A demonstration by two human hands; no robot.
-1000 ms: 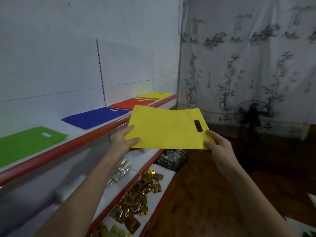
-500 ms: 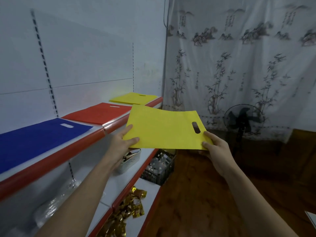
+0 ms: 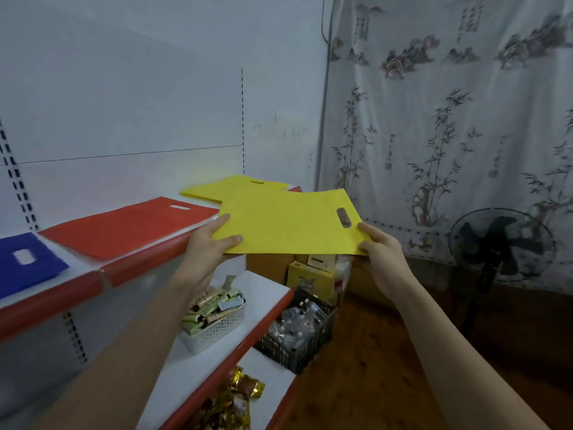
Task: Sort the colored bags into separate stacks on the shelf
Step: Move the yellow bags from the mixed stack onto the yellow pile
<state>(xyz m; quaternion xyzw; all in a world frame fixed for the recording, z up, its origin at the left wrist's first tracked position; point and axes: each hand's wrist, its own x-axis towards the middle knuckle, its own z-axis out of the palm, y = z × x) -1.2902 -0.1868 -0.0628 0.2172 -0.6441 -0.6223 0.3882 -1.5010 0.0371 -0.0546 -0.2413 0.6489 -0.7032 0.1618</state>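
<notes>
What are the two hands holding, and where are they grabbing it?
A flat yellow fabric bag with a cut-out handle slot. The left hand pinches its near left corner; the right hand pinches its near right corner, just below the slot.

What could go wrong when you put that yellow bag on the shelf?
The held yellow bag is floppy and pinched only at its near edge by the left hand and right hand, so it might fold or land crooked. The yellow stack sits at the shelf's far end, so a bag could slide off.
</notes>
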